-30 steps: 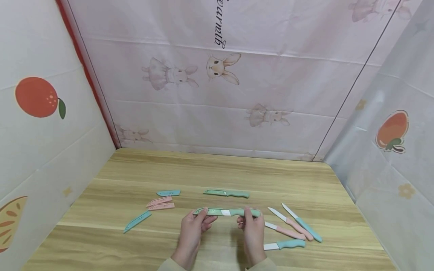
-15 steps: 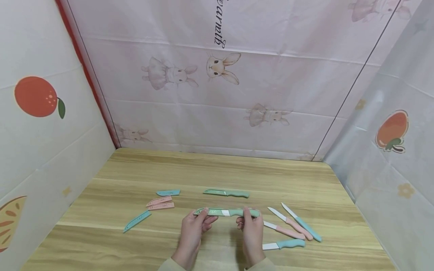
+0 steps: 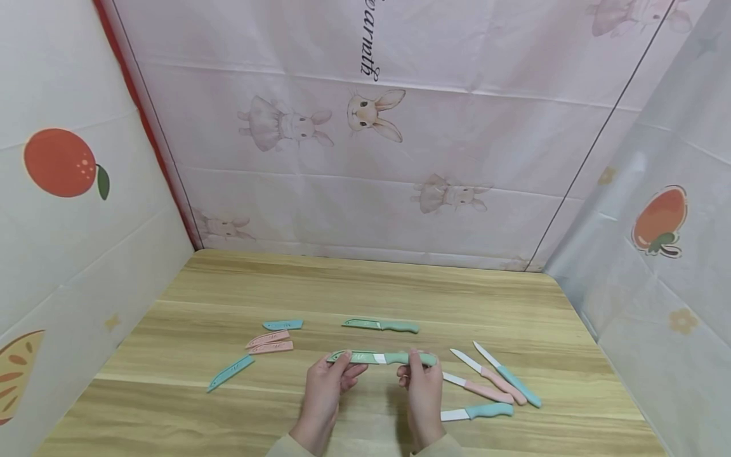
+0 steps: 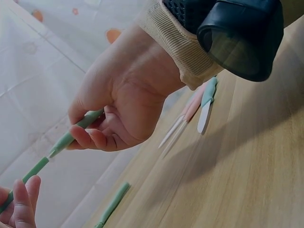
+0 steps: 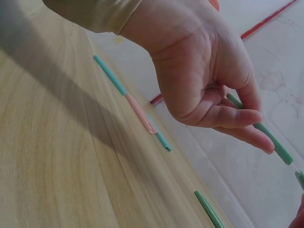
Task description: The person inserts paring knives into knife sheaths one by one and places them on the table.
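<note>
I hold a green-handled paring knife (image 3: 395, 358) crosswise in front of me, lifted off the wooden table (image 3: 228, 279). My left hand (image 3: 327, 388) pinches its green sheath (image 3: 361, 357) near the tip between thumb and fingers, while my right hand (image 3: 424, 388) grips the far part of the handle; holding it by its two ends seems meant to line sheath and handle up and leave my skin clear of the edge. Only a short strip of white blade (image 3: 379, 359) shows between them. How the fingertips underneath are set I cannot fully tell. Just beyond this knife, a sheathed green knife (image 3: 381, 326) lies nearly parallel, perhaps put there to be out of my hands' way. Left of the held knife lie a small blue sheath (image 3: 283, 325), two pink sheaths (image 3: 272, 347) side by side and a longer blue sheath (image 3: 231, 373); right of it, two pink-handled knives (image 3: 495, 379) and two blue-handled knives (image 3: 491, 410), all bare-bladed. That split appears to give each hand one kind of thing on its own side. The loose knives' handles point rightward, which would offer a right hand the grip rather than the edge.
</note>
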A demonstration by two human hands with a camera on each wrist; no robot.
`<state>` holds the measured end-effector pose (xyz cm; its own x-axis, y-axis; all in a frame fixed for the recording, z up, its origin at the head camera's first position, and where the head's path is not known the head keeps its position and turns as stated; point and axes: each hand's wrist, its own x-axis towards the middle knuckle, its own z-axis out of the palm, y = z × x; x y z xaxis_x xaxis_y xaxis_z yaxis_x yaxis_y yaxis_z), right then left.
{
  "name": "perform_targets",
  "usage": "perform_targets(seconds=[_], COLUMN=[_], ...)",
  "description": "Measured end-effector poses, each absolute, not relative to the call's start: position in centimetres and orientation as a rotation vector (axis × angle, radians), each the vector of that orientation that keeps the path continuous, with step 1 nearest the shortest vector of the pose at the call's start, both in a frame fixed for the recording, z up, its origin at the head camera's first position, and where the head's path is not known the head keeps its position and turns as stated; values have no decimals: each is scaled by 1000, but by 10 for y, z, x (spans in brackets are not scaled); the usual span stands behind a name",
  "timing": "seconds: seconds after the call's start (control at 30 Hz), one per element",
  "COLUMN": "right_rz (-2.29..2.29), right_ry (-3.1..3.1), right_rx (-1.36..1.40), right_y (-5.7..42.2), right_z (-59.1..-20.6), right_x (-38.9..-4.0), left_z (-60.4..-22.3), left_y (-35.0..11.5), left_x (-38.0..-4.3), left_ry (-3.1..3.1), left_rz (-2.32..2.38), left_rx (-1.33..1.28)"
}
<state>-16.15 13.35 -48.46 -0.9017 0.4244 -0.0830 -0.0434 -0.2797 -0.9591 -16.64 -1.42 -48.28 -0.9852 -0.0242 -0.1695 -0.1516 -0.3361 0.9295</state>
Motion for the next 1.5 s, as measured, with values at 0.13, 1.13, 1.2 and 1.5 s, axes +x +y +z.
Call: perform_targets(seconds=[0.13,1.13,1.2,1.5], right_rz=[2258,2249,2253,2337], right_ry=[-1678,-1681,-1677,-1660], right_rx=[-477,-483,-483,-453], right_y=[134,131,130,135], right_z=[-483,-489,-489,-482], right_x=[-161,-160,-160,-160], left_z=[-483,-484,-484,-480], left_y=[-14,-8,-8,-10], left_x=[-167,-162,-162,-163], left_ry=[1753,1722,1726,1687], left_rz=[2502,2514,2513,2496], left_rx=[-234,-229,-223,-120])
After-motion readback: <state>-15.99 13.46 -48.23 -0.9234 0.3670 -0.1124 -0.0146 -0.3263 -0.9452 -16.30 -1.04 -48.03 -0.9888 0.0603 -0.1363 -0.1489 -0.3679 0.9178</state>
